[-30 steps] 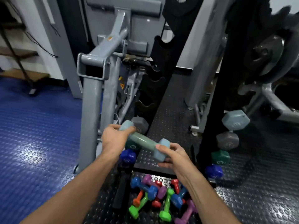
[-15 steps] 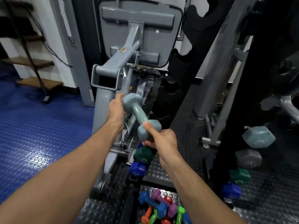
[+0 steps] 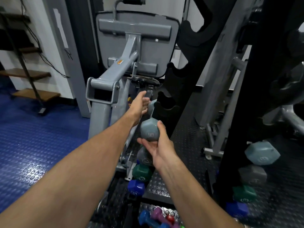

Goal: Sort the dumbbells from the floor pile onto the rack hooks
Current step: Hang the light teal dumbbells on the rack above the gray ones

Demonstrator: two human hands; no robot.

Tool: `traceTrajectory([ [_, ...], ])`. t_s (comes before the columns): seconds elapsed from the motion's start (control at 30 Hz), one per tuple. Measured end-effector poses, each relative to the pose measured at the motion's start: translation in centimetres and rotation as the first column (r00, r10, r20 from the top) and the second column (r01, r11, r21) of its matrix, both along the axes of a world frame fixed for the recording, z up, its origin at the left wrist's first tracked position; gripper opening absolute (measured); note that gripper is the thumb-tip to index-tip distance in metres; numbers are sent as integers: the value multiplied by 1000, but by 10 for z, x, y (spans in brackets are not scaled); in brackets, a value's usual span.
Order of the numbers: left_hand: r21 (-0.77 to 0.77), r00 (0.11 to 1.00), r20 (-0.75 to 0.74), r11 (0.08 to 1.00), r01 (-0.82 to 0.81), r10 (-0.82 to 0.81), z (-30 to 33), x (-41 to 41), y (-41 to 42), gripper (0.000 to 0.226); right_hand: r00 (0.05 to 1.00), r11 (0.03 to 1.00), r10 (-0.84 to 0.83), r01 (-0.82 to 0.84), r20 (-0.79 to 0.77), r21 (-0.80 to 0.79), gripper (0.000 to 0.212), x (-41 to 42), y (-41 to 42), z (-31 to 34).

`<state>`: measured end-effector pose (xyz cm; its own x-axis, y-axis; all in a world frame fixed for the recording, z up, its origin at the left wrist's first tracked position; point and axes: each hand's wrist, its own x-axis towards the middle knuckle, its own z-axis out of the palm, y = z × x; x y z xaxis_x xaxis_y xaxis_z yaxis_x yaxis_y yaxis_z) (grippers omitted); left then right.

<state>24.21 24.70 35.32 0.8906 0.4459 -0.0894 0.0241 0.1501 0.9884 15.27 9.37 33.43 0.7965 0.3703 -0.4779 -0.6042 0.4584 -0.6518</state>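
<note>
Dumbbell (image 3: 150,130), pale blue-grey, held endwise between two bare hands in the middle of the scene, near head facing the camera, far head (image 3: 152,106) partly hidden behind the left hand. Right hand (image 3: 160,149) under and beside the near head, palm up, thumb on the right face, fingers curled loosely beneath; touching it, though a firm clasp cannot be told. Left hand (image 3: 139,104) farther off, reaching past the far head, fingers stretched forward and mostly together, thumb side up; whether gripping the far head cannot be told. Just right of the far head, a black rack upright (image 3: 179,102) with scooped hooks, one hook (image 3: 164,106) level with the dumbbell. Below the held dumbbell, down the same upright: a grey dumbbell (image 3: 144,157), partly behind the right wrist, then a green one (image 3: 141,172), then a blue one (image 3: 135,188). On the far right, a second black upright (image 3: 243,112) carrying a like column: pale blue head (image 3: 262,153), grey (image 3: 252,176), green (image 3: 244,194), blue (image 3: 236,209). At the near bottom edge, a pile of small dumbbells (image 3: 158,218) on the black studded floor (image 3: 185,145): blue, purple, red, a sliver of green. Behind the hands, a grey machine frame (image 3: 105,86). Blue studded mat (image 3: 32,137) on the left.
</note>
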Motion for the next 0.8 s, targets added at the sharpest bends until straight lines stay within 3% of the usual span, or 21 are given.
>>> traceTrajectory([
  [0.17, -73, 996, -21, 994, 81, -82, -11, 4, -13, 47, 997, 994, 64, -61, -34, 88, 48, 6, -6, -18],
  [0.33, 5, 997, 28, 997, 76, -76, -17, -2, -14, 62, 993, 994, 68, -59, -96, 91, 82, 13, -15, -35],
  [0.5, 40, 990, -9, 989, 144, -143, -30, 7, -6, 69, 989, 991, 123, -117, -78, 69, 90, 14, -23, -34],
  [0.67, 14, 994, -16, 994, 106, -106, -17, -15, -26, 51, 961, 953, 278, -275, 0, -123, 92, 14, -36, -32],
  [0.8, 18, 997, -2, 997, 79, -79, -16, -23, -32, 50, 934, 902, 341, -292, 110, -317, 86, 20, -53, -38],
])
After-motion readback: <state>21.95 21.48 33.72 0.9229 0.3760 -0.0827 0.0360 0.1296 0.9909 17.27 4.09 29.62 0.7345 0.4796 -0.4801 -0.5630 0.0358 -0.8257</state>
